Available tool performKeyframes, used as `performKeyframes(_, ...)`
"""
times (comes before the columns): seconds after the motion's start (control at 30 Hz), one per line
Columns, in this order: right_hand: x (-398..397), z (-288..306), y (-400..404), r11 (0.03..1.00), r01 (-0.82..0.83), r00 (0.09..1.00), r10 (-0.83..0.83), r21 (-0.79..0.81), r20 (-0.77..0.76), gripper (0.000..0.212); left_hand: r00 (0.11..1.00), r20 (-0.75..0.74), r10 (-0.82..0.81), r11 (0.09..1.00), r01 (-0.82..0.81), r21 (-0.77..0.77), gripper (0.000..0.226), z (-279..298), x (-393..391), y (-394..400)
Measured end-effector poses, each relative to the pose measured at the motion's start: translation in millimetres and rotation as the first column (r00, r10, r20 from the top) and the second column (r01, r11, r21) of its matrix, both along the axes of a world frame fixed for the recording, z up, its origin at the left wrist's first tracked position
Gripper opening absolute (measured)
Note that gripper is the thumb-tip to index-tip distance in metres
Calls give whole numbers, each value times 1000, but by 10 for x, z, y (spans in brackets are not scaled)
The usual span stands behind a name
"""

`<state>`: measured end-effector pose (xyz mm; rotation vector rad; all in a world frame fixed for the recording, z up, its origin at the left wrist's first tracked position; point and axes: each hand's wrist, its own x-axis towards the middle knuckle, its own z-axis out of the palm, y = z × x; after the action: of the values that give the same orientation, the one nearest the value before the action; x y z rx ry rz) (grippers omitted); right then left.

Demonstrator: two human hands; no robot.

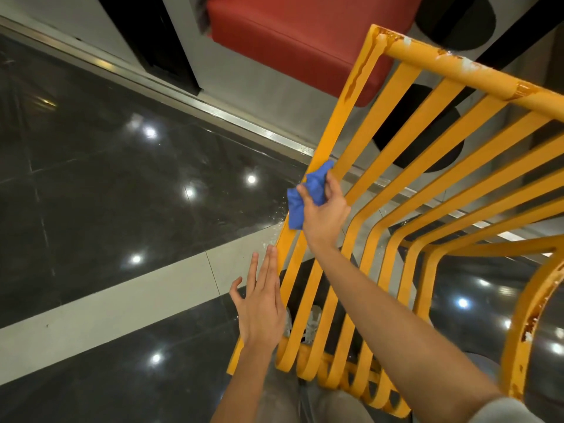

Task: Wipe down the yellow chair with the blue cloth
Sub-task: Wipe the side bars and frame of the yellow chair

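Right hand (324, 213) grips the crumpled blue cloth (305, 195) against the slatted yellow chair (427, 141)'s outer slat. Left hand (262, 303), fingers straight, touches that chipped frame.

Yellow chair (406, 190) of slatted metal with chipped paint, crumpled blue cloth (308, 193) pressed on its outermost slat

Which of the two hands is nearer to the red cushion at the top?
The right hand. It grips the blue cloth on a chair slat, below the red cushion. The left hand is open, lower, at the yellow chair edge.
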<state>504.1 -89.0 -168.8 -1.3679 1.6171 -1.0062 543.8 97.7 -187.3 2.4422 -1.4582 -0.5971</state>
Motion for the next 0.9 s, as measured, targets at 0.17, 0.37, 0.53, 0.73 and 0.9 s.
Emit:
performKeyframes(0.17, -128, -190, 651, 932, -358, 906, 332, -58, -262, 60, 1000, 3, 5, 1000, -5, 12, 55, -41, 9, 9)
performKeyframes(0.37, -367, -186, 16, 676, -721, 534, 403, -152, -743, 60, 1000, 19, -8, 1000, 8, 0, 60, -35, 1, 18)
performKeyframes(0.53, -520, -259, 244, 583, -810, 449, 548, -64, -706, 80, 1000, 14, -1, 1000, 1, 23, 60, -43, -1, 19)
performKeyframes(0.73, -496, 87, -581, 486, -869, 325, 424, -90, -845, 66, 1000, -2, 24, 999, -24, 37, 51, 1, 4, 7)
performKeyframes(0.9, -370, 38, -301, 573, -815, 371, 407, -83, -835, 49, 995, -43, 94, 994, -97, -53, 49, 51, -17, 63)
